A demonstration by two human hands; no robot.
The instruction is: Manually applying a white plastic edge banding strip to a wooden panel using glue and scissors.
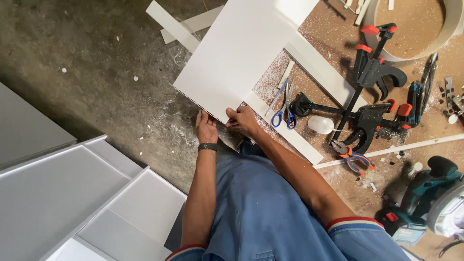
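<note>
My left hand (206,128) & right hand (244,121) pinch near corner of big white flat panel (237,53); far end overhangs, could tip, slip, chip edge.

The grey floor (96,87) to the left is open. Right, scissors (284,108), clamps (369,92) and pliers (353,157) crowd the desk (435,111).

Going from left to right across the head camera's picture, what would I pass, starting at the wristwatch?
Watch → left hand → right hand → blue scissors → white egg-shaped thing → orange pliers → circular saw.
</note>
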